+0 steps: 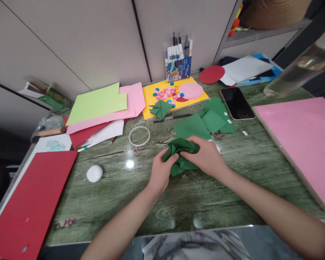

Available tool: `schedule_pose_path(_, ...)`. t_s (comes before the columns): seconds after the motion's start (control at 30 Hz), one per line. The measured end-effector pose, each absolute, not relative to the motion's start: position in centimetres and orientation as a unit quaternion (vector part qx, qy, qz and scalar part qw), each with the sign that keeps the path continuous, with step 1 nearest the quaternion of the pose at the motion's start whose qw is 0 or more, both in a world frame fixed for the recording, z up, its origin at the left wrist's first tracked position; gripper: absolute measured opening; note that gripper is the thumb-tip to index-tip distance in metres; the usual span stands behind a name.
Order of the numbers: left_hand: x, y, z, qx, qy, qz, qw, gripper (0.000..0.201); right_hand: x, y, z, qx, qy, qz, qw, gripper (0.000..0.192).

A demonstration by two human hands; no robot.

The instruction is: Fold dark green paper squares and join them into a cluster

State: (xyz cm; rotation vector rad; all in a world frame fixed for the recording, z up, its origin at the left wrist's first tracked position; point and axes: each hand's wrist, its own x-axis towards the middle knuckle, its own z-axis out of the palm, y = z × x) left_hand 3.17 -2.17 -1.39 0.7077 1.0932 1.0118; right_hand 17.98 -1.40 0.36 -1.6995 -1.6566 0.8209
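Observation:
A folded piece of dark green paper [182,166] is held between both hands just above the middle of the table. My left hand [162,168] grips its left side, thumb on top near the centre. From the right, my right hand [206,155] pinches it, its thumb also pressing near the centre folds. The fingers underneath are hidden. Just beyond lie loose green paper sheets [192,125]. A smaller folded green paper piece [160,109] rests on the edge of a yellow sheet [148,95].
A roll of tape [139,136] and a white round object [94,173] lie left of my hands. Red card [35,195] covers the left edge, a pink sheet [300,141] the right. A phone [237,103], a black pen [173,117] and a marker box [178,65] stand or lie farther back.

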Motion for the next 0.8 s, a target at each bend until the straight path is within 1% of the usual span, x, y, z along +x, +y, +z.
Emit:
schedule_pose_path(0.2, 3.2, -2.2, -1.3, 0.261, 0.452, 0.443, 0.729, 0.023, 18.4, -1.1, 0.2, -0.634, -0.624, 0.335, 0.309, 0.014)
schedule_pose_path(0.37, 3.4, -2.4, -1.1, 0.250, 0.449, 0.440, 0.736, 0.028, 18.3, -1.0, -0.1, -0.638, -0.624, 0.332, 0.305, 0.013)
schedule_pose_path(0.47, 3.7, -2.6, -1.2, 0.259, 0.471, 0.457, 0.709, 0.028, 18.1, -1.1, -0.2, -0.636, -0.622, 0.333, 0.313, 0.012)
schedule_pose_path(0.53, 3.7, -2.7, -1.4, 0.289, 0.495, 0.470, 0.671, 0.028, 17.9, -1.1, -0.2, -0.636, -0.619, 0.331, 0.322, 0.012)
schedule_pose_path(0.63, 3.7, -2.8, -1.9, 0.349, 0.522, 0.477, 0.614, 0.025, 17.7, -1.3, -0.2, -0.641, -0.611, 0.317, 0.340, 0.016)
schedule_pose_path(0.7, 3.5, -2.8, -2.2, 0.377, 0.525, 0.474, 0.598, 0.022, 17.6, -1.5, -0.2, -0.642, -0.611, 0.308, 0.346, 0.019)
schedule_pose_path(0.8, 3.4, -2.7, -2.4, 0.403, 0.525, 0.472, 0.582, 0.016, 17.5, -1.7, -0.1, -0.642, -0.627, 0.296, 0.327, 0.013)
